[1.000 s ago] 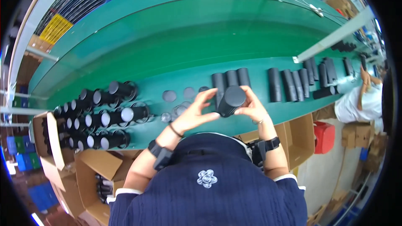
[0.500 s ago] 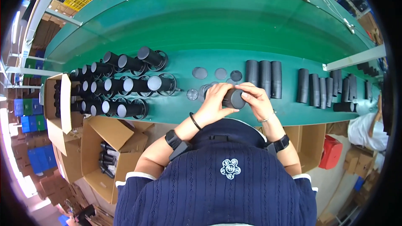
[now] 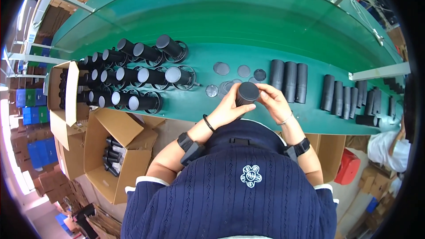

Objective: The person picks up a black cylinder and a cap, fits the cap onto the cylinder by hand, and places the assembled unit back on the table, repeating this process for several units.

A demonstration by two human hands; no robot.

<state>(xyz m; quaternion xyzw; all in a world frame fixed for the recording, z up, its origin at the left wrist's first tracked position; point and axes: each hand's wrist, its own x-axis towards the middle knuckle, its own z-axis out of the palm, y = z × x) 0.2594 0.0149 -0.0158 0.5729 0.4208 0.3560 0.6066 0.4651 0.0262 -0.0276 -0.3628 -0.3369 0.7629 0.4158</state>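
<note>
While seen from a head camera looking straight down, a person in a dark blue knit sweater works at a green table.

Held thing: black cylinder, upright with its round capped end facing the camera, just in front of the person's chest and above the near edge of the green table.
Left hand: wrapped around the cylinder's left side, fingers curled on it; a dark band sits on the wrist.
Right hand: closed on the cylinder's right side, fingertips at its top rim; a thin bracelet circles the wrist.
Round discs: several small grey and clear discs lying flat on the table just beyond the hands.
Black tubes: three lying side by side, just right of the discs.
More tubes: a longer row farther right, well apart from the hands.
Capped cylinders: many lying on their sides in rows at the left, pale round ends toward the camera.
Cardboard boxes: open, on the floor at the person's left; one contains dark cylinders.
</note>
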